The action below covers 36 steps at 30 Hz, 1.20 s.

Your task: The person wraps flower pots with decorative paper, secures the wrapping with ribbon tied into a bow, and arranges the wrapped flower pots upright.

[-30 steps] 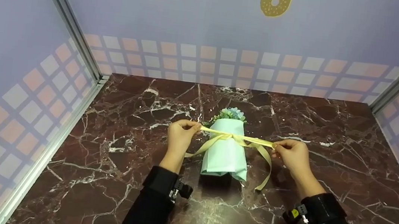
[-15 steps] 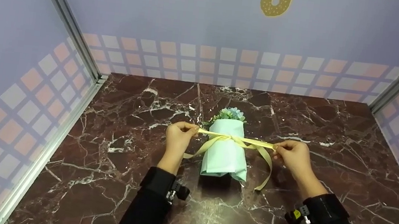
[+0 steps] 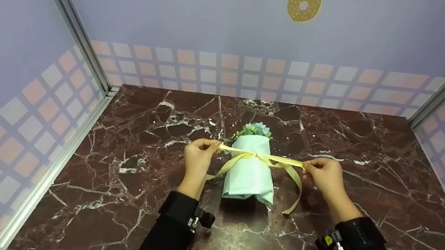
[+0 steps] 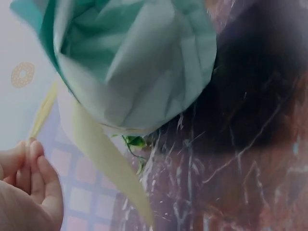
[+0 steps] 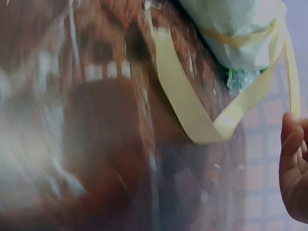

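A bouquet wrapped in pale mint paper lies on the table, its blue and green flowers pointing to the back. Round its middle runs a yellow ribbon, knotted at the front. My left hand pinches one ribbon loop between thumb and fingertips, left of the bouquet. On the other side, my right hand pinches the opposite loop, so both stretch nearly straight across the paper. Two loose tails hang down, the right tail curling onto the table in the right wrist view, the left tail showing in the left wrist view.
The dark red marbled table is bounded by a back wall with printed sweets and checks. Side walls stand at left and right, with a pale rail along the left table edge. Each wrist wears a small camera.
My left hand has drifted slightly left, while the right hand stays almost where it was. The ribbon loops remain stretched between them, and the bouquet lies in the same place.
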### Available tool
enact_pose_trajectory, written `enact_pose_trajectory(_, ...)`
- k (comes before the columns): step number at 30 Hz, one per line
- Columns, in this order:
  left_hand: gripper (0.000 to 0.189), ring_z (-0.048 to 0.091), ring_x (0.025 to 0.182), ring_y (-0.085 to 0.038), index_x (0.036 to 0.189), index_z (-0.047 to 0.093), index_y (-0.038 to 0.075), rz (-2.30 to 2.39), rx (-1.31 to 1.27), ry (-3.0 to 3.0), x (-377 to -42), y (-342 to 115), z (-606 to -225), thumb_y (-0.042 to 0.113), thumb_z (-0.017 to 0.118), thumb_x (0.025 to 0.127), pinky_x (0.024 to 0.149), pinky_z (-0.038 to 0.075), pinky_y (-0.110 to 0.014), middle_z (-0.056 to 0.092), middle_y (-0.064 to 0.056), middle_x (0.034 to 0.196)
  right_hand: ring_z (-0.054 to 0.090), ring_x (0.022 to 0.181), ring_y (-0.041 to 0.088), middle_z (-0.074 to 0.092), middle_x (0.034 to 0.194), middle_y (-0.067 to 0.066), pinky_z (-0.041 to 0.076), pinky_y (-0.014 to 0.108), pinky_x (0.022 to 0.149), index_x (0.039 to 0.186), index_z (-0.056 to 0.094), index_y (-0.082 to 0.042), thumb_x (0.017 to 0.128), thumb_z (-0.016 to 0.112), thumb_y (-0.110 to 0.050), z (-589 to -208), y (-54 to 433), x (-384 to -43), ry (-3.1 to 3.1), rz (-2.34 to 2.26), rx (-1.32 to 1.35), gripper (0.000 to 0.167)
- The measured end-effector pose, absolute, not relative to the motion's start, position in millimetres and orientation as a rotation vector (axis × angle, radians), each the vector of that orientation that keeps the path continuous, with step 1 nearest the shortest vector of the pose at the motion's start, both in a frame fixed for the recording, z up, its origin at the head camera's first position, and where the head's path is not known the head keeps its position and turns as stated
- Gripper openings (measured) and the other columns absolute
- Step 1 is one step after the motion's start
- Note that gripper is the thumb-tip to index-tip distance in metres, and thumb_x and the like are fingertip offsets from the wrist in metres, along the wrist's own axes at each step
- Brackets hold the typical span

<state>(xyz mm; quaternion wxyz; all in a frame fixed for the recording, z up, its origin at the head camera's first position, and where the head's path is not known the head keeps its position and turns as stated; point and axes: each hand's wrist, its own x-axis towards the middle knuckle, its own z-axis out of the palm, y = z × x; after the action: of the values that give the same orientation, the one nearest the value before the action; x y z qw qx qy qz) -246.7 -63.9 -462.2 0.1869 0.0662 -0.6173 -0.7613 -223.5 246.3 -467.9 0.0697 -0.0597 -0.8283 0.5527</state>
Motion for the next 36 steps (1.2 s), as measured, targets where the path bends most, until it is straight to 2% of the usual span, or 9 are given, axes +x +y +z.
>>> enact_pose_trajectory(2,0.013,0.064,0.055,-0.015,0.073,0.072,-0.002,-2.133,0.168,-1.743,-247,-64,-459,-0.013,0.072,0.079,0.059,0.058,-0.03,0.069,-0.017,0.074,0.066,0.056,0.024,0.066,0.065,0.01,0.05,0.025,0.043,0.091,0.069,0.013,0.091,0.061,0.003,-464,246,-223,-2.52,1.613,-0.161,0.013)
enact_pose_trajectory(5,0.004,0.064,0.057,-0.012,0.079,0.071,-0.007,-2.143,0.133,-1.748,-248,-63,-453,-0.011,0.072,0.081,0.058,0.056,-0.023,0.068,-0.013,0.073,0.067,0.059,0.022,0.068,0.069,0.011,0.055,0.027,0.05,0.096,0.069,0.014,0.092,0.061,0.0,-459,247,-221,-2.522,1.634,-0.144,0.016)
enact_pose_trajectory(9,0.007,0.064,0.06,-0.014,0.087,0.069,-0.013,-2.192,0.085,-1.759,-249,-63,-446,-0.007,0.072,0.083,0.063,0.057,-0.025,0.067,-0.008,0.072,0.069,0.062,0.02,0.068,0.074,0.012,0.059,0.033,0.058,0.102,0.066,0.014,0.094,0.061,-0.002,-455,248,-222,-2.493,1.728,-0.137,0.019)
enact_pose_trajectory(14,0.013,0.066,0.06,-0.014,0.097,0.066,-0.014,-2.367,0.133,-1.689,-251,-62,-443,-0.006,0.069,0.086,0.063,0.058,-0.028,0.066,-0.008,0.074,0.07,0.066,0.023,0.067,0.075,0.009,0.059,0.031,0.059,0.106,0.062,0.015,0.095,0.061,-0.005,-454,246,-225,-2.452,1.835,-0.159,0.023)
enact_pose_trajectory(19,0.022,0.067,0.065,-0.015,0.108,0.06,-0.018,-2.568,0.259,-1.474,-252,-60,-447,-0.014,0.063,0.087,0.072,0.059,-0.033,0.065,-0.011,0.078,0.068,0.069,0.016,0.067,0.088,0.014,0.059,0.032,0.065,0.116,0.06,0.015,0.094,0.062,-0.006,-454,244,-227,-2.486,1.839,-0.177,0.03)
enact_pose_trajectory(24,0.024,0.066,0.075,-0.016,0.109,0.06,-0.017,-2.521,0.318,-1.458,-249,-58,-451,-0.015,0.063,0.086,0.081,0.057,-0.038,0.065,-0.013,0.088,0.064,0.073,0.013,0.066,0.103,0.018,0.056,0.025,0.064,0.123,0.06,0.01,0.094,0.063,-0.011,-456,242,-227,-2.559,1.696,-0.208,0.036)
enact_pose_trajectory(28,0.024,0.064,0.085,-0.02,0.107,0.064,-0.013,-2.346,0.324,-1.603,-245,-57,-455,-0.011,0.068,0.084,0.083,0.056,-0.036,0.064,-0.019,0.098,0.06,0.081,0.014,0.066,0.106,0.018,0.051,0.02,0.068,0.12,0.064,0.005,0.093,0.063,-0.013,-457,235,-226,-2.56,1.547,-0.171,0.032)
enact_pose_trajectory(31,0.026,0.062,0.091,-0.026,0.108,0.066,-0.009,-2.187,0.329,-1.697,-241,-56,-457,-0.008,0.071,0.082,0.079,0.055,-0.029,0.063,-0.02,0.104,0.059,0.084,0.019,0.067,0.102,0.017,0.048,0.018,0.067,0.111,0.068,0.003,0.092,0.061,-0.006,-457,225,-223,-2.524,1.512,-0.066,0.023)
enact_pose_trajectory(36,0.017,0.06,0.08,-0.026,0.1,0.069,-0.004,-1.986,0.248,-1.788,-230,-51,-450,-0.002,0.072,0.084,0.068,0.05,-0.025,0.066,-0.013,0.091,0.062,0.079,0.024,0.071,0.091,0.013,0.049,0.021,0.063,0.094,0.073,0.001,0.09,0.058,0.001,-455,205,-213,-2.485,1.6,0.187,0.016)
